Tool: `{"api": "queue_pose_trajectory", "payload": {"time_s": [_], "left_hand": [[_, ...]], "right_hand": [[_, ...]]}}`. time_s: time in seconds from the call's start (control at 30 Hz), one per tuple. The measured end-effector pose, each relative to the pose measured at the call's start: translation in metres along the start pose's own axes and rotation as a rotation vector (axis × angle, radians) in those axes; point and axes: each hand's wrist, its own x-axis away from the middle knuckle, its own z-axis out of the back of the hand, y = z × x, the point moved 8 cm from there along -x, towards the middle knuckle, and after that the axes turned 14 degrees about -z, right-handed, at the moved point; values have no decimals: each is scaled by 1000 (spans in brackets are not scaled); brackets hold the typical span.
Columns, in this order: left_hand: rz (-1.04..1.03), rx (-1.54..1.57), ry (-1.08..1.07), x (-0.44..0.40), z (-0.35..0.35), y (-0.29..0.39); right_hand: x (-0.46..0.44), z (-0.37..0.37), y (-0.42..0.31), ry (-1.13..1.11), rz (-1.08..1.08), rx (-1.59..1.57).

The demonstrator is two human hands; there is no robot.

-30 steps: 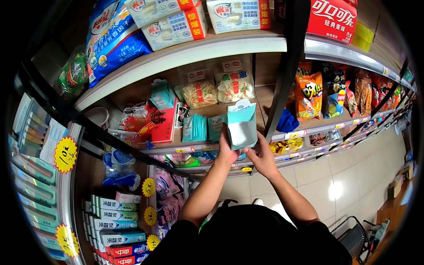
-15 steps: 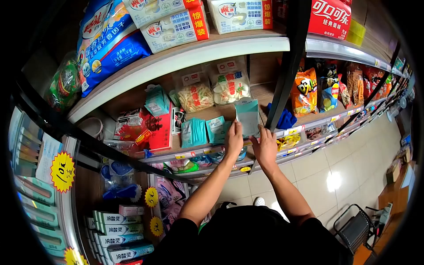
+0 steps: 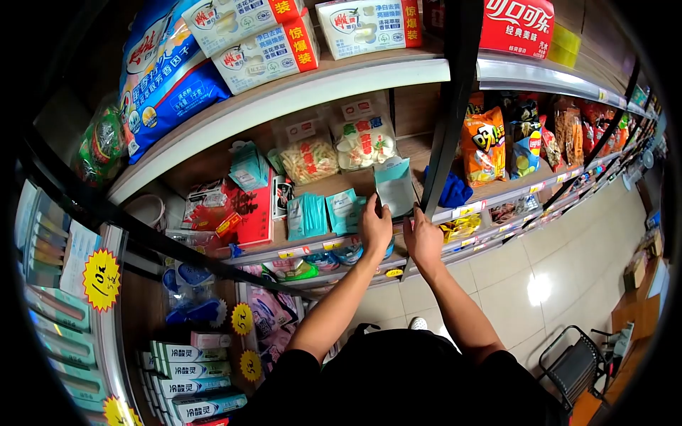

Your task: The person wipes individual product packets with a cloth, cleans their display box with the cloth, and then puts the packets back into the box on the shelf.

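An open light-teal box [image 3: 396, 187] stands on the middle shelf, beside the black upright post. My left hand [image 3: 375, 226] is at the box's lower left edge, fingers bent and closed; whether they grip it is hidden. At its lower right edge is my right hand [image 3: 423, 238], the index finger pointing up against the box and the other fingers curled. Left of the box lie teal packets [image 3: 344, 211] and a stack of more teal packets [image 3: 307, 216]. Behind them sit two clear bags of white food, one of them [image 3: 366, 142] right behind the box.
A black post [image 3: 449, 121] divides the shelves. Snack bags [image 3: 484, 149] and a blue cloth-like item [image 3: 453, 190] are to its right. A red box [image 3: 254, 213] lies left. Toothpaste boxes [image 3: 192, 370] are stacked lower left; a black chair [image 3: 574, 366] stands lower right.
The teal box went from being held up in both hands to standing on the shelf. Both hands have since shifted slightly at its lower edges, and the view has moved a little.
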Motion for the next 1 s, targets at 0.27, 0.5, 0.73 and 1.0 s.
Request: {"api": "queue_pose_trajectory", "payload": {"time_s": [0.27,0.5,0.73,1.0], "left_hand": [[12,50,11,13,34,15],[-408,-483,-105,25,94,19],[-485,-495,-115,46,100,11],[-510,-323,-86,46,106,-1]], "right_hand": [[15,24,-16,2,58,-229],[26,-24,-68,-291,223,-380],[15,-58,-86,-282,78,-303],[-1,-82,-93,-294,-4,-232]]}}
